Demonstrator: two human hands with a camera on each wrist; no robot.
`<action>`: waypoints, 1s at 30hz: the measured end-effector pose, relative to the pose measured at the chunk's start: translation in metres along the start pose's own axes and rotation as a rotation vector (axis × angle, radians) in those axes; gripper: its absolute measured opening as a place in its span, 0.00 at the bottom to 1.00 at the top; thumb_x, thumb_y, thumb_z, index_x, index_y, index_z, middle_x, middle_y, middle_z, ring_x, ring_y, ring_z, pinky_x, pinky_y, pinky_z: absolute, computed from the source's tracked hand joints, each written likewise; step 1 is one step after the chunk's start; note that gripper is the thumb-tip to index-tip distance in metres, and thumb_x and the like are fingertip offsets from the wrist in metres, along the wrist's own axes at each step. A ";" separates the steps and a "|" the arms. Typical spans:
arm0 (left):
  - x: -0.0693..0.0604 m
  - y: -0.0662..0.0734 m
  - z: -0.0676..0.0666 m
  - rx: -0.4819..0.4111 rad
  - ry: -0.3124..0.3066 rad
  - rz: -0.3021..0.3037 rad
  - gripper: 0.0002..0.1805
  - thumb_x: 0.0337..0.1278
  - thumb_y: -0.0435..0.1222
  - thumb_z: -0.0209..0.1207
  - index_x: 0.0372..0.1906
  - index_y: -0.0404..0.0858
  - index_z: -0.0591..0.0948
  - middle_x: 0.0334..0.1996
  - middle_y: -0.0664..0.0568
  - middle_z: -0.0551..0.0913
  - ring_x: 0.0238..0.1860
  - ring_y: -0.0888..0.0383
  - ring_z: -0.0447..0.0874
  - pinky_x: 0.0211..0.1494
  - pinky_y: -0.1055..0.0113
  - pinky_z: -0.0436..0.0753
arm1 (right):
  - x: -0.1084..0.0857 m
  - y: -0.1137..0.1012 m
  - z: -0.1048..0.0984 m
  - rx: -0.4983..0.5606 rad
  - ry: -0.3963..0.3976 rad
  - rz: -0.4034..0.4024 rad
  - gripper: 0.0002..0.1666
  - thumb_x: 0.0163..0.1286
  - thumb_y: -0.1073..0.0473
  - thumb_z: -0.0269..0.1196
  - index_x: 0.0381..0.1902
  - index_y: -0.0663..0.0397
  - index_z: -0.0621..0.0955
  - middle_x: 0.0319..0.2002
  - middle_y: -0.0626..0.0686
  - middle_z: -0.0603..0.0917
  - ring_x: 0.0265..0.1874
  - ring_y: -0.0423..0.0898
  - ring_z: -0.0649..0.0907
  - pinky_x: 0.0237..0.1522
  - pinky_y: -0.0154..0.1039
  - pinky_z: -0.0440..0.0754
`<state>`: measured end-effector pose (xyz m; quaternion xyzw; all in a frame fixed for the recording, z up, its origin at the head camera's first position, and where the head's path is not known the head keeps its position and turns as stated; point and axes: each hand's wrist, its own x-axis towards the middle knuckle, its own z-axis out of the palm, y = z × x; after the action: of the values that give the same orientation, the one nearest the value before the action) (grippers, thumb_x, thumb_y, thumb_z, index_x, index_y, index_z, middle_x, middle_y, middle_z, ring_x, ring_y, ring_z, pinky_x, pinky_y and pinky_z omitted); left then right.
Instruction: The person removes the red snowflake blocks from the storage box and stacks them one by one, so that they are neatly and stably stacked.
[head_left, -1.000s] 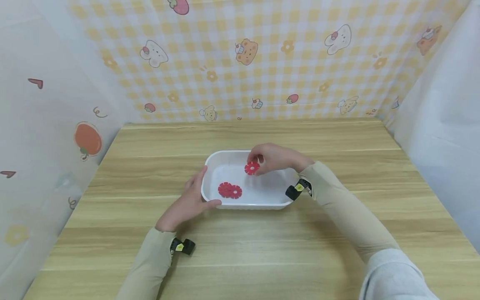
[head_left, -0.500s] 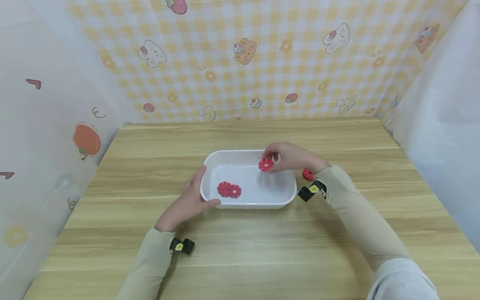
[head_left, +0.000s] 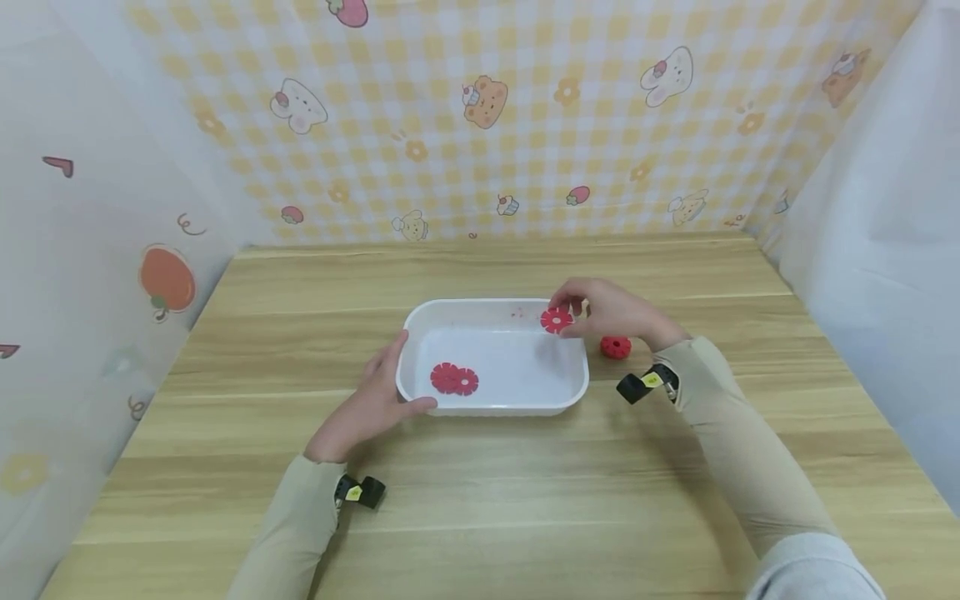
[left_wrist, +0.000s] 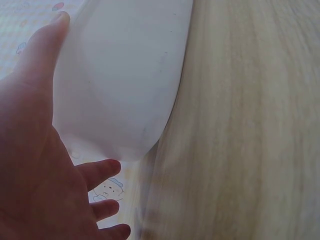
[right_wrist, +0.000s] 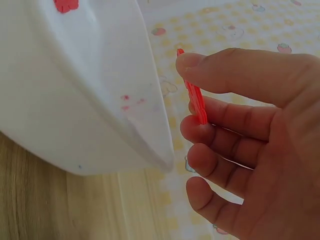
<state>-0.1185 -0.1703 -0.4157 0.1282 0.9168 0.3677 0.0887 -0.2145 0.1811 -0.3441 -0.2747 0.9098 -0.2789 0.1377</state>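
A white plastic tray stands on the table, with a few red notched discs overlapping at its front left. My left hand rests on the tray's left end, its thumb along the front rim and its other fingers at the side; in the left wrist view those fingers look extended. Over the tray's back right corner, my right hand pinches a red snowflake disc between thumb and fingers. The right wrist view shows that disc edge-on, apart from the tray wall.
Just right of the tray, partly beside my right wrist, lies a red notched piece on the wooden table. A checked cartoon cloth hangs behind the table. Pale sheets stand at both sides.
My right hand has carried the disc to the right across the tray to its back right corner. The red piece outside the tray has come into sight. My left hand stays put.
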 end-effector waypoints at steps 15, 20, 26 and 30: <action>0.001 -0.002 0.000 0.012 -0.003 0.009 0.60 0.49 0.50 0.68 0.75 0.38 0.40 0.72 0.37 0.52 0.69 0.33 0.46 0.59 0.32 0.68 | -0.023 0.033 -0.002 0.047 0.075 0.037 0.22 0.56 0.61 0.70 0.49 0.58 0.79 0.41 0.54 0.81 0.40 0.50 0.74 0.41 0.41 0.78; 0.002 -0.001 0.000 0.013 -0.006 0.003 0.60 0.49 0.49 0.68 0.75 0.38 0.39 0.73 0.37 0.51 0.70 0.33 0.45 0.60 0.32 0.67 | -0.029 0.044 -0.001 0.077 0.084 0.066 0.23 0.56 0.61 0.70 0.49 0.59 0.79 0.39 0.56 0.79 0.39 0.51 0.74 0.37 0.39 0.77; 0.002 -0.001 0.000 0.008 -0.010 -0.008 0.60 0.49 0.48 0.69 0.75 0.39 0.39 0.73 0.38 0.51 0.70 0.34 0.45 0.58 0.33 0.70 | -0.036 0.056 0.003 0.066 0.099 0.104 0.24 0.54 0.60 0.71 0.49 0.59 0.79 0.37 0.56 0.78 0.37 0.52 0.74 0.32 0.37 0.76; 0.002 -0.002 0.001 0.011 -0.010 -0.005 0.60 0.48 0.48 0.69 0.75 0.39 0.40 0.72 0.38 0.52 0.69 0.34 0.46 0.57 0.34 0.72 | -0.042 0.063 0.006 0.088 0.105 0.128 0.26 0.54 0.59 0.72 0.50 0.60 0.78 0.37 0.56 0.77 0.37 0.51 0.74 0.31 0.35 0.76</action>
<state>-0.1205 -0.1703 -0.4185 0.1284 0.9186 0.3618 0.0934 -0.2048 0.2466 -0.3821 -0.1946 0.9184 -0.3233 0.1192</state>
